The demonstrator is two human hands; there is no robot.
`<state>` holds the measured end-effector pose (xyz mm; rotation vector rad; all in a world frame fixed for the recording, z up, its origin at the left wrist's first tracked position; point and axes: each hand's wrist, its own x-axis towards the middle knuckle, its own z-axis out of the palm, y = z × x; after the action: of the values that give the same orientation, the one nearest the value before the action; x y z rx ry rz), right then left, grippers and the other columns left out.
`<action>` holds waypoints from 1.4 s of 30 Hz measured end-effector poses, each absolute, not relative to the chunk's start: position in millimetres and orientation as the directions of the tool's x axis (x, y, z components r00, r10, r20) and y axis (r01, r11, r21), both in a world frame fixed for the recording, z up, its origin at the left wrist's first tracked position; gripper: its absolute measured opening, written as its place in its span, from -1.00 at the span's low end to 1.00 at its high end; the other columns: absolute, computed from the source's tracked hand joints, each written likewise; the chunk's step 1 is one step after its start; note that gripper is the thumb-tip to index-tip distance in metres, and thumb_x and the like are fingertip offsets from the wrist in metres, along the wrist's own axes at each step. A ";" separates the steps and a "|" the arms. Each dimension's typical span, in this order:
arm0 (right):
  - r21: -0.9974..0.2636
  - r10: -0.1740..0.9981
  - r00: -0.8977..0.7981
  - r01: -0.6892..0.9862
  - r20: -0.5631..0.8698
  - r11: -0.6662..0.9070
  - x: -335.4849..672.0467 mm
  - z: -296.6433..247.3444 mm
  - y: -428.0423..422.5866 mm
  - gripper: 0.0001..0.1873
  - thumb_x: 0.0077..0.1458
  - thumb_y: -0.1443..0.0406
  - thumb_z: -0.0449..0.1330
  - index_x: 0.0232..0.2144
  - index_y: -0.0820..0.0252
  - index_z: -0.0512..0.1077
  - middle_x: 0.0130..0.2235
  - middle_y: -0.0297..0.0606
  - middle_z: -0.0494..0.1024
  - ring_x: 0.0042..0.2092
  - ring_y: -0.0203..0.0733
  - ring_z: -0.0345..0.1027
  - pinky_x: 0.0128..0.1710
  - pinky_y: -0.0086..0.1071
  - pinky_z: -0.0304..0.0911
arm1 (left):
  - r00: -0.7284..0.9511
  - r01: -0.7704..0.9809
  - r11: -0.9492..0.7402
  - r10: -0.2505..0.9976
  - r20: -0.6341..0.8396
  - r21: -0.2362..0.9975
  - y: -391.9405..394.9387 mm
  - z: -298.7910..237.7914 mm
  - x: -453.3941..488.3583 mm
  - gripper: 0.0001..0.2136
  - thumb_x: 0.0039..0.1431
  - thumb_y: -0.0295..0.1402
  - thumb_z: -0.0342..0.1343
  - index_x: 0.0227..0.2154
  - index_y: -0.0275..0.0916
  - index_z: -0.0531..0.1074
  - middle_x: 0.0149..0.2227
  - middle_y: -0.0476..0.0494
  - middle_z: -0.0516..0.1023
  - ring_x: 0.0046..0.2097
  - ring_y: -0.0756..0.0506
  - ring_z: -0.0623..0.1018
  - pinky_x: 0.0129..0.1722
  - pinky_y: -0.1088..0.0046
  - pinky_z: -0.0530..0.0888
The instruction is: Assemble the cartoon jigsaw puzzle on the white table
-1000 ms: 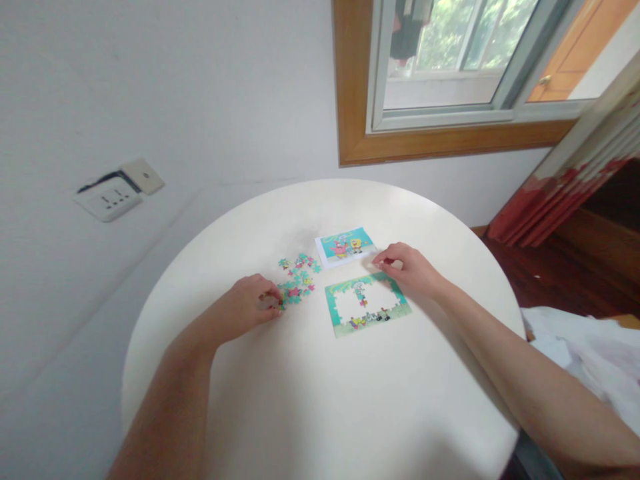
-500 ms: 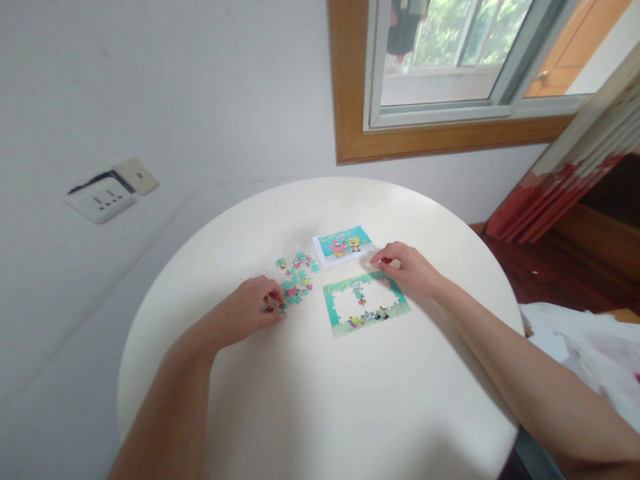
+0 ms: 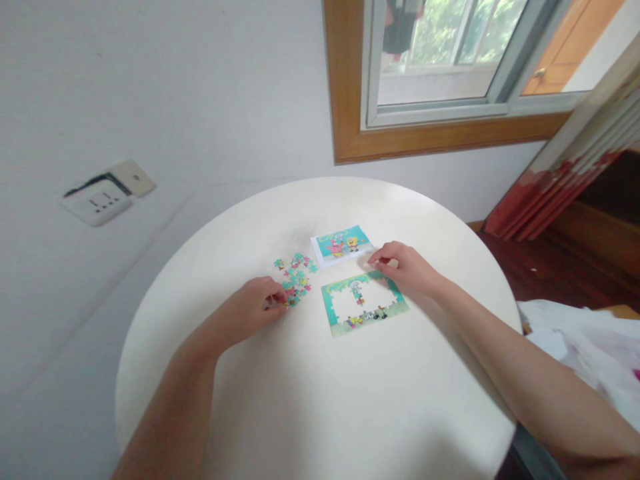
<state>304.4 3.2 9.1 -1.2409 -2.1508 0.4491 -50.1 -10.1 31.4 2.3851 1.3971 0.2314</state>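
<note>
My left hand (image 3: 261,297) is at the near edge of a loose heap of jigsaw puzzle pieces (image 3: 301,275), teal, pink and yellow. Its thumb and fingers pinch together on a small puzzle piece (image 3: 288,305), mostly hidden by the fingertips. To the right lies a partly assembled jigsaw puzzle (image 3: 330,313), with a teal and sandy border, a white middle and a few joined pieces jutting down from its top edge. My right hand (image 3: 407,268) rests over its upper right corner, fingers curled and tips close together; what they hold, if anything, cannot be made out.
A cartoon picture sheet (image 3: 345,245) lies behind the puzzle on the round white table (image 3: 310,400). A wall socket (image 3: 103,200) is at left, a wood-framed window (image 3: 345,140) behind, and a curtain (image 3: 530,200) at right. White cloth or bags (image 3: 575,340) are beside the table.
My left hand has shifted slightly right, its fingertips closing at the heap's near edge; a dark red piece seen by its fingers no longer shows. My right hand has stayed put.
</note>
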 end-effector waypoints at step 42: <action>-0.700 0.750 -0.564 0.378 0.345 0.606 267.0 24.9 -24.1 -0.77 0.21 0.27 0.14 -0.46 0.22 0.49 -0.43 -0.29 0.52 -0.28 -0.24 0.33 -0.11 -0.33 0.19 | 0.488 0.543 -0.468 0.852 0.192 0.697 -48.3 19.4 55.4 -0.81 0.19 -0.31 0.01 -0.46 -0.22 0.47 -0.42 -0.06 0.54 -0.30 -0.06 0.47 -0.26 0.46 0.37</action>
<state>267.0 -24.1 24.9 -0.8851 -2.1943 0.7565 55.4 -48.3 19.4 2.1740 1.1454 0.7182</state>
